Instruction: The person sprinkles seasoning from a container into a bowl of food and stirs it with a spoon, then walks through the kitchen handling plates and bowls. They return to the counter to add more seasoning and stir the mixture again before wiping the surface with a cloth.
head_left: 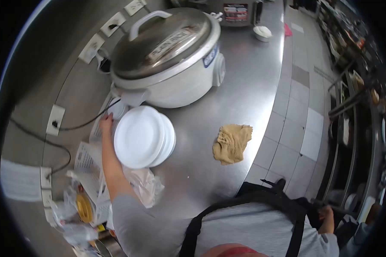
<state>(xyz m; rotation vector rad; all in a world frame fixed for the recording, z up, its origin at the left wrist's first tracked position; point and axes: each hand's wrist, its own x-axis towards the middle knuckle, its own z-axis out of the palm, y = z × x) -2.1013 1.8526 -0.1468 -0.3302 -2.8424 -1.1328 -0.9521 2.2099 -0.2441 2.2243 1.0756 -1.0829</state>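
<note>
My left hand [106,121] reaches far to the left behind the plates, its fingers at the edge of a small white dish [118,108] near the rice cooker's base. The fingers look closed on the dish rim. Beside that forearm a stack of round white plates [139,136] stands on the steel counter. Down at my right side is my right hand [326,212], away from the counter and close to the dark apron; its fingers are too small and shaded to make out. A crumpled tan cloth [232,144] lies to the right of the plates.
A large rice cooker [167,83] with a metal lid fills the back left of the steel counter [193,171]. White plastic baskets [90,165] and bags [143,184] crowd the wall side. A power cord [85,127] crosses near my left hand. Shelving [345,128] lines the right.
</note>
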